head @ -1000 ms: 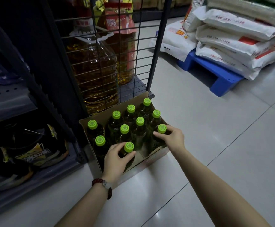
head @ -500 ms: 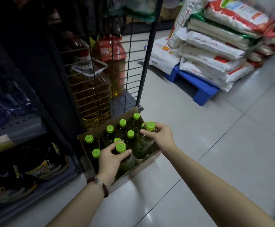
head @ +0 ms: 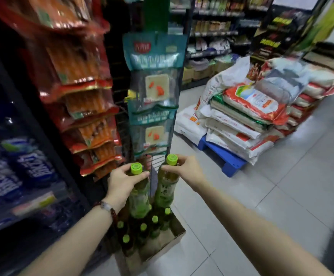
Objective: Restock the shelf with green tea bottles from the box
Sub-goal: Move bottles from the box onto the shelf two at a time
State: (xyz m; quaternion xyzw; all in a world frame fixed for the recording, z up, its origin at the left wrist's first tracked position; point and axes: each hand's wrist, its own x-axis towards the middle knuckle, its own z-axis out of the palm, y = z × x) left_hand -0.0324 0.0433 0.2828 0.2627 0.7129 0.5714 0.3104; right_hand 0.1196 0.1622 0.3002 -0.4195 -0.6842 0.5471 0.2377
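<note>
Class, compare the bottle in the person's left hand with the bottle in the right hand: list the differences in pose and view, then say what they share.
1. The left-hand bottle sits lower in the picture; the right-hand bottle has its cap higher.
2. The left-hand bottle's label is blurred, while the right-hand bottle shows a readable green label.
3. The left hand covers more of its bottle's shoulder; the right hand pinches just below the cap.

Both have lime-green caps, are held by the neck and hang above the box.
</note>
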